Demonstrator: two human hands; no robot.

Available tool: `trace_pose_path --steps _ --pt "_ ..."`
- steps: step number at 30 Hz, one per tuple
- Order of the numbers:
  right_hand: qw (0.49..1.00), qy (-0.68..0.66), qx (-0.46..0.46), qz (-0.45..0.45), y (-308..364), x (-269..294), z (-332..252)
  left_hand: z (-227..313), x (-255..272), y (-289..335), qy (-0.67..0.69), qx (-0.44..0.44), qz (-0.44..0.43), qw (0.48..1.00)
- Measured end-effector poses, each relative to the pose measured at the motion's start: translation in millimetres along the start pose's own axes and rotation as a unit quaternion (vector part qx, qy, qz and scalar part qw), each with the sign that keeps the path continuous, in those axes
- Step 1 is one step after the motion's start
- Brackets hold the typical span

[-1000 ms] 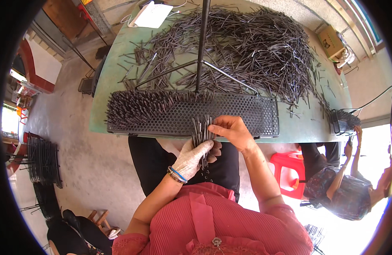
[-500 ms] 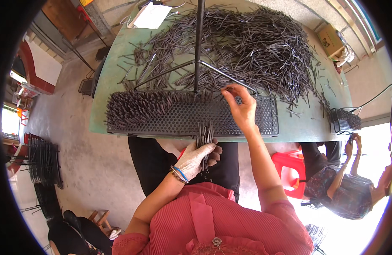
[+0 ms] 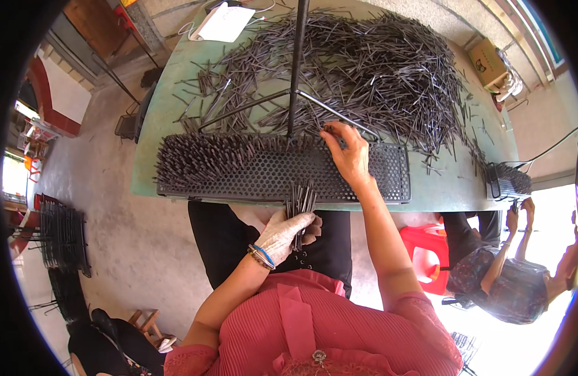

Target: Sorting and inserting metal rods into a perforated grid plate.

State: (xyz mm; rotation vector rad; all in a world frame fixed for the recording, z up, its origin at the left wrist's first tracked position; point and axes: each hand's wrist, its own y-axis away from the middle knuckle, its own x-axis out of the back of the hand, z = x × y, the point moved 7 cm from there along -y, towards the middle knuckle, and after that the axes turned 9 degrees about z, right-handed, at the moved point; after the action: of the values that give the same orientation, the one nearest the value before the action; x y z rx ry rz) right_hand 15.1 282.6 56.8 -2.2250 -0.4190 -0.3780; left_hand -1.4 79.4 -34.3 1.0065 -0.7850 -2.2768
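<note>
A long black perforated plate [image 3: 348, 172] lies along the table's near edge, pierced by rows of small holes. Upright dark strips [image 3: 204, 156] fill its left part, and a thinner row of them runs along the far edge toward the middle. My left hand [image 3: 281, 237], in a pale knit glove, is closed around a bundle of dark thin strips [image 3: 299, 199] just in front of the plate. Over the plate's far edge, my bare right hand [image 3: 350, 152] pinches a dark strip, mostly hidden by the fingertips. A black rod [image 3: 298, 56] with two slanting braces rises beyond the plate.
A big heap of loose strips [image 3: 395, 75] covers much of the green table [image 3: 152, 144]. At the back stand a white packet [image 3: 223, 24] and a cardboard box [image 3: 487, 64]. A co-worker [image 3: 502, 282] handles another plate [image 3: 511, 180] at right, near a red stool [image 3: 425, 254].
My right hand has shifted slightly left along the plate's far edge, still pinching. The rod leans a little further right. My left hand keeps its bundle in nearly the same place.
</note>
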Motion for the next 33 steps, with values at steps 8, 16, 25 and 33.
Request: trace_pose_path --steps 8,16,25,33 --pt "0.999 0.021 0.022 0.022 3 1 -3 1 2 0 0.011 0.002 -0.006 1.000" --pt "0.999 0.034 0.006 -0.020 10 -7 12 2 1 0 0.016 0.007 0.004 1.000" --pt "0.998 0.029 0.049 -0.038 11 -12 2 2 1 0 0.021 0.006 0.004 1.000" --pt "0.986 0.079 0.136 -0.048 8 -14 -14 2 2 0 0.016 0.006 0.011 1.000"
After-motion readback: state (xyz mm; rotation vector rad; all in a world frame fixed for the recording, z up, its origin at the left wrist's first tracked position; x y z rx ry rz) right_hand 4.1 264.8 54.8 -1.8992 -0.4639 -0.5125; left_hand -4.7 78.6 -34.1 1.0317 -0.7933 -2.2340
